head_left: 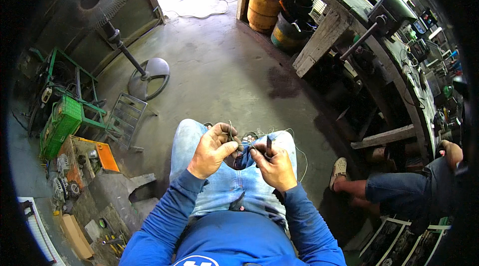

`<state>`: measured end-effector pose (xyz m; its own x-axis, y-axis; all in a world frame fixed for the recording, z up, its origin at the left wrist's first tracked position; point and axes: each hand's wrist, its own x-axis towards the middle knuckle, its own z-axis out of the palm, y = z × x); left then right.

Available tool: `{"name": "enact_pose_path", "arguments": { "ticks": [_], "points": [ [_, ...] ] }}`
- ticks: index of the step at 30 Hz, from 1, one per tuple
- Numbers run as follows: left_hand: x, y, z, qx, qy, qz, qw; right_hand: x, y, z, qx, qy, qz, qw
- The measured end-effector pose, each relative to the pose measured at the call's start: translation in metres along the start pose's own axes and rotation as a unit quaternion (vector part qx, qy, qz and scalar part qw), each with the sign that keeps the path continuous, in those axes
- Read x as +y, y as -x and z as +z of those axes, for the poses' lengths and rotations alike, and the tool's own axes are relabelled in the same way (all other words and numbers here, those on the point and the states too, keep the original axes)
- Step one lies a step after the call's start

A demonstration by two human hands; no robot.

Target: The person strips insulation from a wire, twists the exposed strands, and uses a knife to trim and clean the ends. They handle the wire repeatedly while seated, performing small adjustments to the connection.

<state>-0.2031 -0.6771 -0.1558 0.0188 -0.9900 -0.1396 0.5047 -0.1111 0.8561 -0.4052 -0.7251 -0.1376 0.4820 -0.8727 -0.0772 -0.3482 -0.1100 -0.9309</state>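
I sit with both hands held close together above my lap. My left hand [212, 152] is closed, its thumb and fingers pinching a thin wire that sticks up past the fingertips. Just to its right, my right hand [277, 167] is closed too, with a dark, narrow tool [269, 146] upright in its grip; the tool's kind cannot be made out. Thin wire [298, 150] runs between the hands and loops loosely over my right knee. Whether the right fingertips also pinch the wire is too small to tell.
A pedestal fan [119, 41] stands front left, near a metal slatted stool [125, 119] and a green crate [61, 124]. Along the right runs a cluttered workbench [381, 41], with an orange gas cylinder [263, 9] beneath its far end. Another person's leg [394, 191] extends in from the right.
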Motion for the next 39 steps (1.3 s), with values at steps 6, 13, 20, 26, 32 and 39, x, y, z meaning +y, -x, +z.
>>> {"name": "enact_pose_path", "arguments": {
  "ticks": [6,13,20,26,32,39],
  "points": [
    [-0.026,0.006,0.004,0.094,-0.32,0.059,0.941,0.015,0.007,-0.001,0.018,-0.096,0.122,0.988],
    [-0.054,0.008,0.013,0.111,-0.542,0.228,0.801,0.028,0.013,0.005,0.027,-0.096,0.126,0.987],
    [-0.066,0.01,-0.006,0.064,-0.426,0.179,0.884,0.047,0.009,0.018,0.014,-0.109,0.129,0.986],
    [-0.086,-0.003,-0.028,0.132,-0.17,0.003,0.977,0.069,-0.03,0.04,-0.008,0.021,0.024,0.999],
    [-0.088,-0.009,-0.051,0.232,-0.193,-0.003,0.953,0.075,-0.067,0.06,-0.02,0.033,-0.001,0.999],
    [-0.108,-0.013,-0.055,0.247,-0.234,0.016,0.94,0.111,-0.06,0.077,-0.025,-0.133,0.1,0.986]
  ]
}}
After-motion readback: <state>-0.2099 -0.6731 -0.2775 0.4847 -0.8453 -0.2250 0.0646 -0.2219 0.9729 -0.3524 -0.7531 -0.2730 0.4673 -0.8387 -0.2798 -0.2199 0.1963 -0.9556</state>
